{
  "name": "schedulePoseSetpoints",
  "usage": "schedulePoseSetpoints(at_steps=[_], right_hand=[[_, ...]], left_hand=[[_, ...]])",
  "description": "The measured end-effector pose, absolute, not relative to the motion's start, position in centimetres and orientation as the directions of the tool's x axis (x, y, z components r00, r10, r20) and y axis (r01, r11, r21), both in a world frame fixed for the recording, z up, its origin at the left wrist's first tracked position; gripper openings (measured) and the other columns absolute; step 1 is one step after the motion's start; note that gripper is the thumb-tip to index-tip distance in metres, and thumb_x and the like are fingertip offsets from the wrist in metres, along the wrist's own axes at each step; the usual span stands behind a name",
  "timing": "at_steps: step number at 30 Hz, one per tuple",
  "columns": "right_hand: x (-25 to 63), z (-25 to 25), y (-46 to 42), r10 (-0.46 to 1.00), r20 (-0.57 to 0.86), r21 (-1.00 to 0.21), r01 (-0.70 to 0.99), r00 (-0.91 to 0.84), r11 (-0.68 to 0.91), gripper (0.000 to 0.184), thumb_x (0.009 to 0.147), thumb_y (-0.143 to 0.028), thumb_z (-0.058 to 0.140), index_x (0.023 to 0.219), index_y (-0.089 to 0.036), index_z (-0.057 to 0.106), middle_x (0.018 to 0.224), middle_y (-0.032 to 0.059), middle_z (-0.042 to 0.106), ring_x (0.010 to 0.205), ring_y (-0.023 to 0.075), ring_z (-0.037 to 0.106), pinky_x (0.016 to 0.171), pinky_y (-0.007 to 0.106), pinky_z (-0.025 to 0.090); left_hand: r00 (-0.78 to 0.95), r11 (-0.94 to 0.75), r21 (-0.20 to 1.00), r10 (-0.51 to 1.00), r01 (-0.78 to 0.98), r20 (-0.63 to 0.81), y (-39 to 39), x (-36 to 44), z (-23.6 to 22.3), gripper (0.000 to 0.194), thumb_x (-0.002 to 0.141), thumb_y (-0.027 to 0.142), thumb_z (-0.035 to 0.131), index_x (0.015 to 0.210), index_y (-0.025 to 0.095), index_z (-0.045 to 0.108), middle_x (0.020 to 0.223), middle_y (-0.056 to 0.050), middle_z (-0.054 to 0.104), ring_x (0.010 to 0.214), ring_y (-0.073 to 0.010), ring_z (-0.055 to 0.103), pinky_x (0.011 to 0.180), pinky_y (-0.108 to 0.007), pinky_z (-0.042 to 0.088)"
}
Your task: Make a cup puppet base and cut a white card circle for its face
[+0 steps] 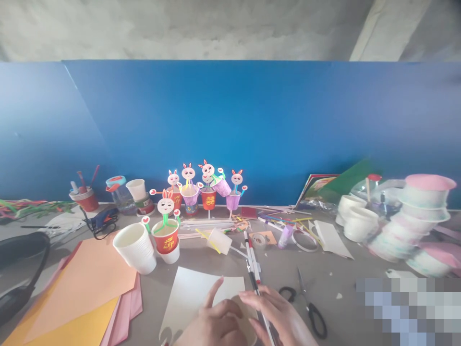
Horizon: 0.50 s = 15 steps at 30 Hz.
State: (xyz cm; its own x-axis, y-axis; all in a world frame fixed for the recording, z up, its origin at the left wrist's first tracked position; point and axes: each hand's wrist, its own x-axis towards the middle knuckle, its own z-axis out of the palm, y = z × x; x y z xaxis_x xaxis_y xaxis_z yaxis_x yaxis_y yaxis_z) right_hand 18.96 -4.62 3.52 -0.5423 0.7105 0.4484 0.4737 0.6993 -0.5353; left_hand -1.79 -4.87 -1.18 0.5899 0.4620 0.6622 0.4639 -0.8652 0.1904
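A sheet of white paper (194, 288) lies on the table in front of me. My left hand (214, 322) is over it, index finger stretched out and the other fingers curled in. Those fingers are against a pale, round-edged object (248, 315), mostly hidden between my hands. My right hand (279, 312) grips a slim pen (256, 286) with a dark upper part, slanting away from me. Beyond it lie white markers (252, 254) with black and red ends. Black-handled scissors (306, 305) rest open to the right of my right hand.
Rabbit-faced paper cups (168, 238) stand at the back and left of centre, beside stacked white cups (135, 247). Coloured paper (86, 283) covers the left. A tape roll (259, 241), glue stick (285, 236) and tipped cup (219, 241) lie ahead. Painted cups (399, 235) stand right.
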Motion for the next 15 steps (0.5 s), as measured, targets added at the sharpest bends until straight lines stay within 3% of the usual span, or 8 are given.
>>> schedulePoseSetpoints(at_steps=[4, 6, 9, 11, 13, 15], right_hand=[[19.2, 4.6, -4.5, 0.711, 0.377, -0.543, 0.48, -0.594, 0.689, 0.037, 0.089, -0.01, 0.045, 0.118, -0.028, 0.059, 0.09, 0.0051, 0.073, 0.084, 0.0216, 0.07, 0.073, 0.028, 0.057], [19.7, 5.2, -4.0, 0.732, 0.359, -0.598, 0.459, -0.579, 0.657, 0.036, 0.094, -0.017, 0.046, 0.125, -0.031, 0.057, 0.099, 0.0054, 0.073, 0.093, 0.0225, 0.069, 0.078, 0.029, 0.057], [20.5, 5.6, -1.9, 0.833, 0.224, -0.788, 0.409, -0.506, 0.461, 0.033, 0.101, -0.032, 0.042, 0.131, -0.031, 0.055, 0.107, 0.0046, 0.07, 0.095, 0.0205, 0.068, 0.088, 0.031, 0.054], [20.7, 5.4, 0.4, 0.882, 0.079, -0.896, 0.356, -0.464, 0.267, 0.032, 0.1, -0.039, 0.041, 0.124, -0.026, 0.059, 0.094, 0.0025, 0.067, 0.075, 0.0163, 0.066, 0.084, 0.032, 0.053], [20.6, 4.8, 3.0, 0.84, -0.055, -0.968, 0.233, -0.541, 0.087, 0.029, 0.094, -0.04, 0.049, 0.112, -0.02, 0.061, 0.073, -0.0029, 0.06, 0.056, 0.0125, 0.059, 0.066, 0.027, 0.052], [20.0, 4.1, 5.3, 0.802, -0.104, -0.98, 0.198, -0.589, 0.019, 0.025, 0.091, -0.04, 0.048, 0.103, -0.02, 0.057, 0.063, -0.0056, 0.057, 0.047, 0.0113, 0.053, 0.049, 0.024, 0.045]], left_hand=[[0.622, -0.869, 0.15, 0.449, 0.472, 0.641, -4.9, -1.8, -0.7, 0.03, 0.1, 0.02, 0.047, 0.071, 0.025, 0.054, 0.054, 0.01, 0.062, 0.099, -0.0092, 0.064, 0.124, -0.05, -0.006], [0.634, -0.867, 0.161, 0.46, 0.471, 0.622, -4.9, -1.8, -0.3, 0.025, 0.098, 0.02, 0.051, 0.073, 0.025, 0.056, 0.055, 0.01, 0.064, 0.098, -0.0088, 0.064, 0.123, -0.05, -0.01], [0.664, -0.86, 0.188, 0.49, 0.475, 0.564, -5.1, -2.0, 0.2, 0.02, 0.093, 0.017, 0.058, 0.075, 0.026, 0.058, 0.058, 0.011, 0.067, 0.097, -0.0098, 0.064, 0.122, -0.051, -0.014], [0.698, -0.855, 0.215, 0.511, 0.472, 0.503, -5.2, -2.1, 0.7, 0.018, 0.09, 0.015, 0.06, 0.076, 0.026, 0.059, 0.061, 0.01, 0.07, 0.099, -0.0111, 0.063, 0.12, -0.052, -0.016], [0.719, -0.843, 0.249, 0.538, 0.478, 0.44, -5.3, -2.2, 1.3, 0.018, 0.09, 0.016, 0.06, 0.075, 0.026, 0.059, 0.064, 0.01, 0.071, 0.098, -0.0119, 0.063, 0.12, -0.051, -0.014], [0.727, -0.829, 0.271, 0.559, 0.489, 0.398, -5.4, -2.4, 1.9, 0.019, 0.089, 0.016, 0.059, 0.073, 0.026, 0.058, 0.065, 0.01, 0.071, 0.094, -0.012, 0.063, 0.121, -0.049, -0.011]])
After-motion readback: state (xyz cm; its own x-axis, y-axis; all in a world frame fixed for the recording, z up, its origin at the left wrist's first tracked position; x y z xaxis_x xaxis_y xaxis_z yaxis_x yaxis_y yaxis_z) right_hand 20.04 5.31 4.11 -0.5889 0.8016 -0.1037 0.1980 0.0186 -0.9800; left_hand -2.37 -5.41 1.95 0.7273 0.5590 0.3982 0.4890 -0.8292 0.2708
